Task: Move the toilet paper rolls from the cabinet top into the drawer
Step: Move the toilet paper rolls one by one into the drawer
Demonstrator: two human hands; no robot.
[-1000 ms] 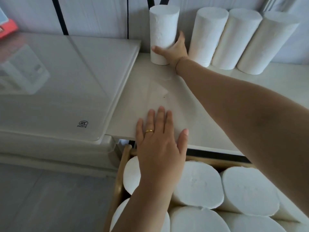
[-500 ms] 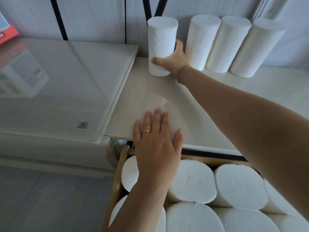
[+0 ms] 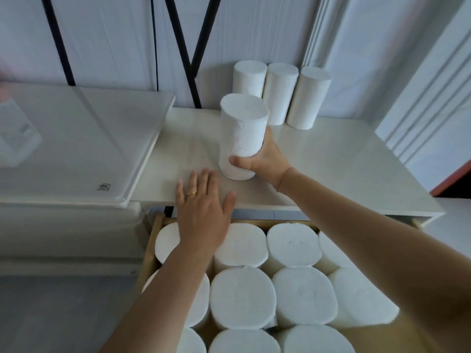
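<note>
Plain white toilet paper rolls (image 3: 281, 94) stand on a cream cabinet top (image 3: 344, 169), a gold ring (image 3: 191, 193) beside the light-wood drawer (image 3: 150, 253).

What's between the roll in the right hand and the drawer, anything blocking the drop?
The left hand lies flat on the cabinet top's front edge, reaching over the back-left of the drawer, just in front of the held roll in the right hand. The visible drawer is packed with upright rolls; no free slot shows.

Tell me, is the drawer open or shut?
Open: the drawer is pulled out under the cabinet top, its packed rolls showing.
</note>
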